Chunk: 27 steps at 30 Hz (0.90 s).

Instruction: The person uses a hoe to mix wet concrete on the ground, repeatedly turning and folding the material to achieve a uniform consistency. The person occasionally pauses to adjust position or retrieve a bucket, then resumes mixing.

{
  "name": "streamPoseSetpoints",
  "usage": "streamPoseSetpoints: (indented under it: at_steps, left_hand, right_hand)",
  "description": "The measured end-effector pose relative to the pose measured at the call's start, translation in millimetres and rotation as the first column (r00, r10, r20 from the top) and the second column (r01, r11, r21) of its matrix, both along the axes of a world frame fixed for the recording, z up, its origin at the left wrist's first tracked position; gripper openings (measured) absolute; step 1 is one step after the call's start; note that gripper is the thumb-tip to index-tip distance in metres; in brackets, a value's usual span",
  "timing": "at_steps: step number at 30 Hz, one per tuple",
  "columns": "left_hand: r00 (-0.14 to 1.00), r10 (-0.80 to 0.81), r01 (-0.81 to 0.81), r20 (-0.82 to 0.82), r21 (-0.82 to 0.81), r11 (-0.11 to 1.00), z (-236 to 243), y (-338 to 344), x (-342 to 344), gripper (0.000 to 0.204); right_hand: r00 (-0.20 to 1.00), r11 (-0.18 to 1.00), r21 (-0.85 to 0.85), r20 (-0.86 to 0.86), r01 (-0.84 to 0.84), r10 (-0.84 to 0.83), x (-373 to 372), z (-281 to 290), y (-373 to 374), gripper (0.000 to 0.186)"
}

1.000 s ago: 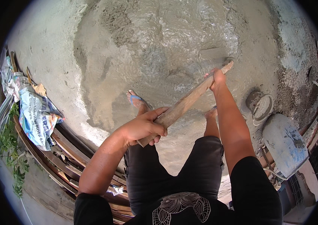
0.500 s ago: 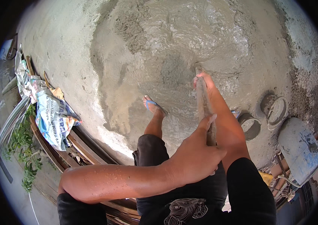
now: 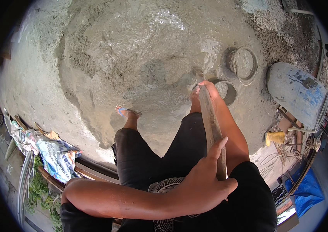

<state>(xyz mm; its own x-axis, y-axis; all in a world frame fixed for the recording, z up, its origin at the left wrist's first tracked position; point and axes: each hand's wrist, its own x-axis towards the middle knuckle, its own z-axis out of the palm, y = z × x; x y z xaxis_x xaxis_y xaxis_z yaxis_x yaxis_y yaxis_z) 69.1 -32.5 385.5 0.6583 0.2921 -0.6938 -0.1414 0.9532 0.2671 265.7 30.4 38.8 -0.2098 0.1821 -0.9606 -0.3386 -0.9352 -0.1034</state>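
A long wooden tool handle [image 3: 211, 120], caked with grey, slants away from my body down to the wet cement mix [image 3: 113, 50]. My left hand [image 3: 210, 170] is closed round its near end, thumb pointing along the wood. Farther down the shaft, my right hand [image 3: 209, 89] wraps it with the arm stretched out. The tool's head does not show, so its kind cannot be told. My sandalled left foot [image 3: 127, 112] stands at the mix's near side, and my right foot is partly behind the handle.
Two round buckets, a farther one [image 3: 253, 63] and a nearer one [image 3: 230, 92], sit right of the handle. Beyond them are a blue-grey drum [image 3: 293, 94], gravel [image 3: 284, 31] and a yellow boot [image 3: 275, 137]. Printed sacks [image 3: 57, 156] and planks lie at left.
The view has shifted rightward and back, showing more of the drum, my legs and the boot. Both hands keep their hold on the handle, now nearer the buckets.
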Motion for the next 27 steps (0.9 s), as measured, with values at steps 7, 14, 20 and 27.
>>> streamPoseSetpoints:
  at_steps: [7, 14, 20, 27]
  left_hand:
    - [0.963, -0.270, 0.269, 0.010, 0.067, 0.961, -20.9, -4.7, 19.5, 0.097]
    - [0.408, -0.702, 0.912, -0.583, 0.218, 0.349, -242.5, -69.2, -44.9, 0.062]
    - [-0.198, -0.385, 0.757, -0.901, -0.391, 0.524, -425.1, -185.2, -51.8, 0.041]
    - [0.571, -0.360, 0.813, -0.738, 0.449, 0.370, -340.2, -187.5, -103.8, 0.047]
  right_hand:
    - [0.872, 0.935, 0.117, 0.337, 0.335, -0.354, 136.2, 60.3, -22.9, 0.012]
    - [0.674, 0.894, 0.344, 0.591, 0.286, -0.443, 117.2, -19.8, -70.2, 0.021]
    - [0.488, 0.844, 0.513, 0.703, 0.157, -0.517, 35.3, -45.8, -119.8, 0.055]
    - [0.629, 0.778, 0.585, 0.520, 0.230, -0.577, 4.2, 39.4, -72.0, 0.046]
